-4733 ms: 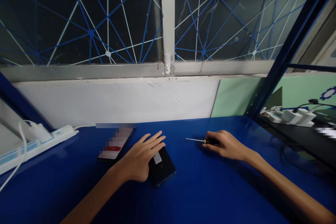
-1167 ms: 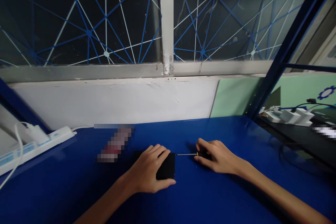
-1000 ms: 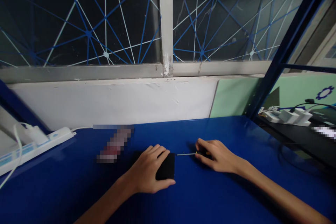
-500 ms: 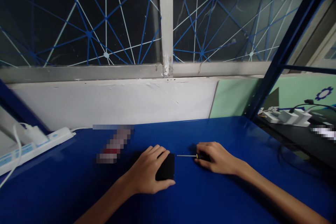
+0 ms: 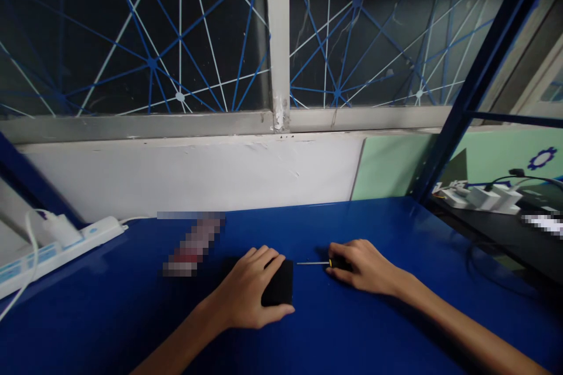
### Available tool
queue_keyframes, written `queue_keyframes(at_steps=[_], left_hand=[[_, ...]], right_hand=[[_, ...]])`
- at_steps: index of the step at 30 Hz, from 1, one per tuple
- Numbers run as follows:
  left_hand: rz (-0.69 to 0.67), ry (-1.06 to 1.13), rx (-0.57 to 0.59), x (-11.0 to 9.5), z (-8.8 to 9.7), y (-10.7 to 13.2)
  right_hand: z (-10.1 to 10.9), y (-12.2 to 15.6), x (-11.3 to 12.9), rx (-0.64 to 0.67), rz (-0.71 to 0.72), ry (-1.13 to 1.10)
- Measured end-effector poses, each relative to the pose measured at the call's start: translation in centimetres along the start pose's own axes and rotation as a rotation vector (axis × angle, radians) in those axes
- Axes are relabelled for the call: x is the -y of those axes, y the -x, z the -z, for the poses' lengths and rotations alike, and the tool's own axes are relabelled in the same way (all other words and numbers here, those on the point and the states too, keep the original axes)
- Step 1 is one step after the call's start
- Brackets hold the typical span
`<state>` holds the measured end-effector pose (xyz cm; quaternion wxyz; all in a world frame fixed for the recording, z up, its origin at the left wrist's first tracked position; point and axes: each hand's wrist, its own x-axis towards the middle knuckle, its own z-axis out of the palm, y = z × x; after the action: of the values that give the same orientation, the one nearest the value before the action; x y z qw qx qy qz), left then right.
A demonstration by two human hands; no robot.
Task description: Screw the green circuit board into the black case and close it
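My left hand (image 5: pixel 246 290) is wrapped over a flat black box (image 5: pixel 280 284) lying on the blue table, with the thumb along its near side and the fingers across its top and far side. My right hand (image 5: pixel 367 266) grips the dark handle of a screwdriver (image 5: pixel 313 263), which has a yellow ring where the shaft begins. The thin metal shaft points left, level with the table, and its tip stops just short of the box's right side. A tiny dark speck (image 5: pixel 308 259), too small to name, lies beside the shaft.
A white power strip (image 5: pixel 97 233) with a plugged-in charger and cable runs along the table's left. Behind my left hand lies a blurred-out item (image 5: pixel 197 243). Blue frame posts (image 5: pixel 457 123) flank the table (image 5: pixel 352 334). More adapters (image 5: pixel 488 196) sit on a dark surface at right.
Both hands keep almost the same place and hold. The dark speck beside the screwdriver shaft now shows; it was not visible there before. The view has shifted slightly.
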<state>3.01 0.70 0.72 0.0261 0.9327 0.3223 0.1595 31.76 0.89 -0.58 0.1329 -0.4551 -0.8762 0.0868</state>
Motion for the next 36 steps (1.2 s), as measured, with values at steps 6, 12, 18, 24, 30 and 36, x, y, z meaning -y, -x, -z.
queue_keyframes(at_steps=[6, 12, 18, 24, 30, 36], left_hand=[[0.014, -0.003, 0.026, -0.3, 0.1, -0.1], [-0.006, -0.009, 0.001, 0.0, -0.3, 0.1], [-0.021, -0.026, 0.001, 0.1, -0.5, 0.2], [-0.018, -0.042, 0.029, 0.1, -0.6, 0.3], [-0.030, 0.000, 0.007, 0.3, -0.7, 0.3], [-0.022, 0.002, 0.001, 0.3, -0.6, 0.3]], right_hand=[[0.0, 0.0, 0.2, -0.018, 0.019, -0.027], [0.3, 0.0, 0.5, -0.029, 0.041, -0.096], [0.2, 0.0, 0.5, -0.040, 0.062, -0.145], [0.0, -0.1, -0.1, -0.034, 0.073, -0.215], [0.7, 0.0, -0.4, -0.013, 0.028, -0.219], [0.4, -0.1, -0.6, -0.030, -0.005, -0.251]])
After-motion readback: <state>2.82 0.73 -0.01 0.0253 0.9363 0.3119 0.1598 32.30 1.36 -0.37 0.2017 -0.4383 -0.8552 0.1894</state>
